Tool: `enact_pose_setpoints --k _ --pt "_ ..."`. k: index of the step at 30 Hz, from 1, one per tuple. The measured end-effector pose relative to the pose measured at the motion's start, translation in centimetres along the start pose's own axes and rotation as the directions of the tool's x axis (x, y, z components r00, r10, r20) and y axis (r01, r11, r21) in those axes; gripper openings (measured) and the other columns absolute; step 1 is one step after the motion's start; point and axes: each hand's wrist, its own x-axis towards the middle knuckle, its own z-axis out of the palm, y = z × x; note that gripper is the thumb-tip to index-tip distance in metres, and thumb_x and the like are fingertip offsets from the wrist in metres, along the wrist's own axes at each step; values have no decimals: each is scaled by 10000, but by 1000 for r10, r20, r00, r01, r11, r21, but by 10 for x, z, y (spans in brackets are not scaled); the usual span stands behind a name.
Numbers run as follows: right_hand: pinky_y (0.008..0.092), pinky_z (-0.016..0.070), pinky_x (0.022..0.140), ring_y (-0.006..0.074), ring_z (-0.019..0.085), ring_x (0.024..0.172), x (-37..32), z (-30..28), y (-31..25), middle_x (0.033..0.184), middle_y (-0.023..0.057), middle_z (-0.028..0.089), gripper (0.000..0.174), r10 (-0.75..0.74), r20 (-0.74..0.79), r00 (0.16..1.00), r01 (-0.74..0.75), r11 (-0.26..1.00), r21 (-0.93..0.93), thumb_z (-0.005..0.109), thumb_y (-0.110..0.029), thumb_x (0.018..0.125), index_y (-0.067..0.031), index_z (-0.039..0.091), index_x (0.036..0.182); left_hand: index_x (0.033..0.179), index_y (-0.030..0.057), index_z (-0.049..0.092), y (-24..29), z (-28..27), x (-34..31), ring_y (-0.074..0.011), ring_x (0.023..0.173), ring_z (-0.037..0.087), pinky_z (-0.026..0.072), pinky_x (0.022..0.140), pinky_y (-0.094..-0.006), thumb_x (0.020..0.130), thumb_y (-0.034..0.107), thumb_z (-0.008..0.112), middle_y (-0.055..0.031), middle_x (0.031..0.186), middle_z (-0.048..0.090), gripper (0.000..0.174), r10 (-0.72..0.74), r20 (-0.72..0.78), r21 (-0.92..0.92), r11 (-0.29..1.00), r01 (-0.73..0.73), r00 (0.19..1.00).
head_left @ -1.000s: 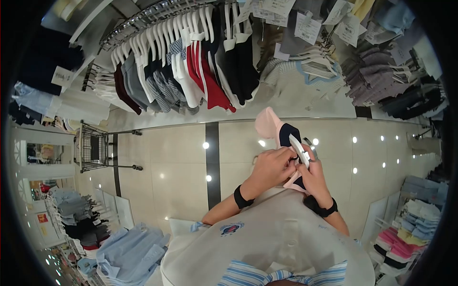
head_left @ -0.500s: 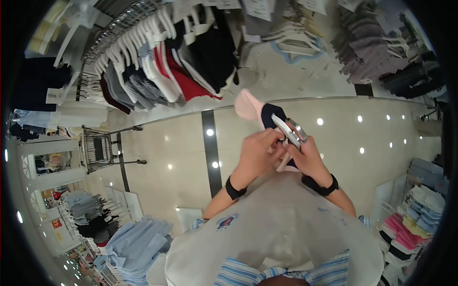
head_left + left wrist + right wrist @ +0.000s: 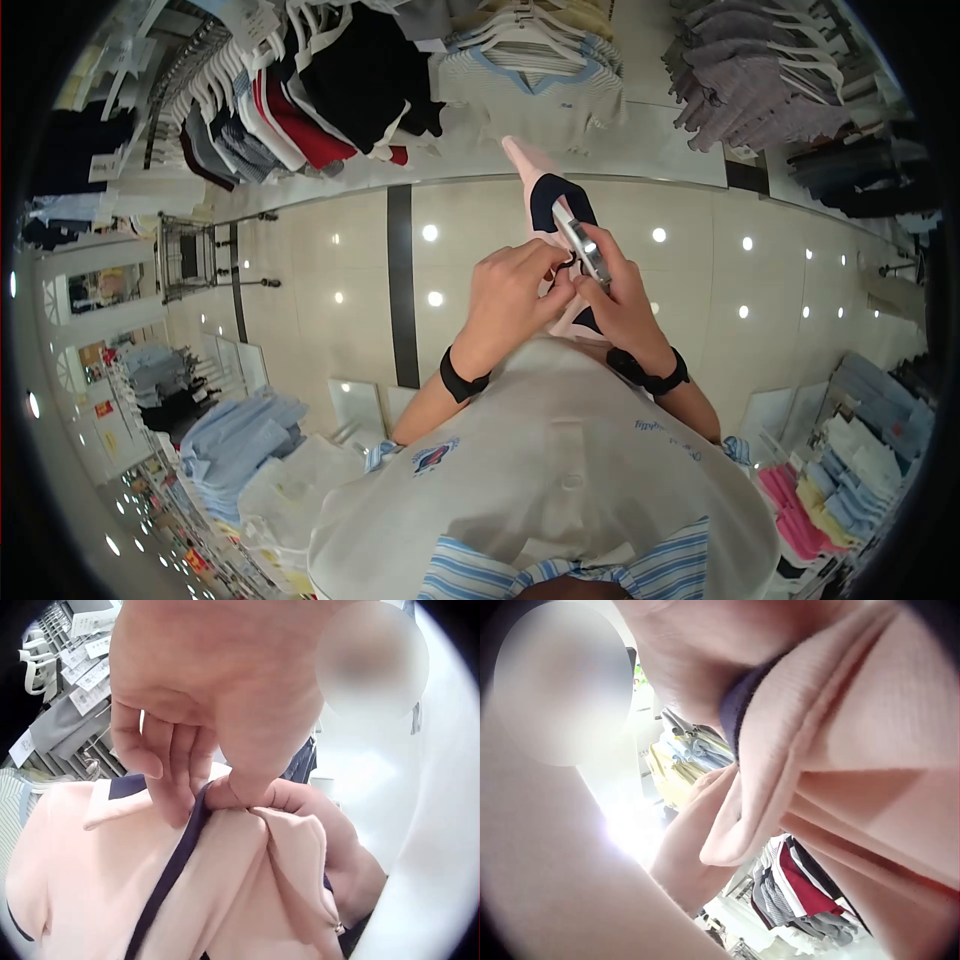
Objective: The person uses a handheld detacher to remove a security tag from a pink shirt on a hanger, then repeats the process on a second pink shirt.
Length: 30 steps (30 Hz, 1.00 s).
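A pink shirt [image 3: 522,165] with navy parts is held in front of the chest, and a white and silver hanger [image 3: 590,258] shows at its neck. My left hand [image 3: 508,298] pinches the navy-edged front opening [image 3: 169,877] between thumb and fingers, beside the collar. From the other side my right hand [image 3: 632,308] grips the shirt close to the hanger, fingers over the silver part and thumb toward the left hand. Cloth hides most of the right fingers in the left wrist view. Folds of the pink shirt [image 3: 847,742] fill much of the right wrist view.
Racks of hanging clothes line the far side, with striped tops [image 3: 530,85] and grey-purple garments [image 3: 745,80]. A wire shopping cart [image 3: 185,258] stands on the tiled floor at left. Light blue shirts [image 3: 235,450] are at lower left; folded clothes [image 3: 800,505] lie at right.
The head view has shifted, and the racks sit higher and further left. Both hands stay together at the shirt's neck, while its pink end has narrowed and turned more upright.
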Motion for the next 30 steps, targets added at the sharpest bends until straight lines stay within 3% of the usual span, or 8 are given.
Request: enact_pose_setpoints --k 7,10,12,13,16,22,30 --pt "257 458 693 116 592 777 -11 -8 -5 1001 110 709 497 -14 -19 1000 15 997 74 549 -34 937 -14 485 1429 899 63 683 17 7 -7 -264 634 651 506 593 -364 773 71 726 -47 772 675 133 -9 -11 115 993 10 1000" --pt "256 469 771 103 583 868 -13 -9 0 1059 85 682 498 19 -40 999 -20 1000 -13 554 -36 940 -4 497 1433 928 50 694 16 -1 -11 -257 650 665 510 599 -348 788 57 721 -64 783 684 142 -7 13 76 997 6 1000" --pt "257 466 816 97 568 922 -10 -7 3 1095 65 658 505 -7 -43 999 11 997 79 556 -32 934 1 503 1435 960 31 702 13 -10 -14 -242 674 683 509 606 -322 806 38 714 -90 804 699 155 -78 46 -137 987 84 996" --pt "258 462 861 91 552 975 -11 -4 4 1132 45 634 513 -39 -48 998 47 984 173 558 -28 928 6 509 1437 990 5 705 13 -14 -16 -221 700 691 504 613 -299 827 18 713 -108 820 710 163 -95 82 -161 981 108 992" --pt "259 442 933 84 517 1039 -12 4 -5 1188 14 598 535 3 -29 1000 3 976 218 563 -19 922 15 501 1452 1001 -9 707 9 -23 -22 -194 697 665 502 624 -294 840 17 722 -97 820 711 164 -114 95 -301 944 137 989" --pt "258 427 945 95 506 1038 -16 22 -21 1199 12 582 548 2 55 998 -11 987 158 548 -11 923 -34 508 1469 997 -23 695 -1 -45 -30 -163 678 575 491 651 -282 856 26 727 -84 839 693 152 -132 142 -415 892 180 981" --pt "250 421 925 99 496 1048 -13 48 -22 1189 23 549 553 21 47 999 -30 979 200 540 -11 923 -42 487 1472 979 -19 703 -18 -60 -40 -137 689 575 478 651 -270 838 23 716 -60 826 687 147 -152 166 -396 895 207 974"
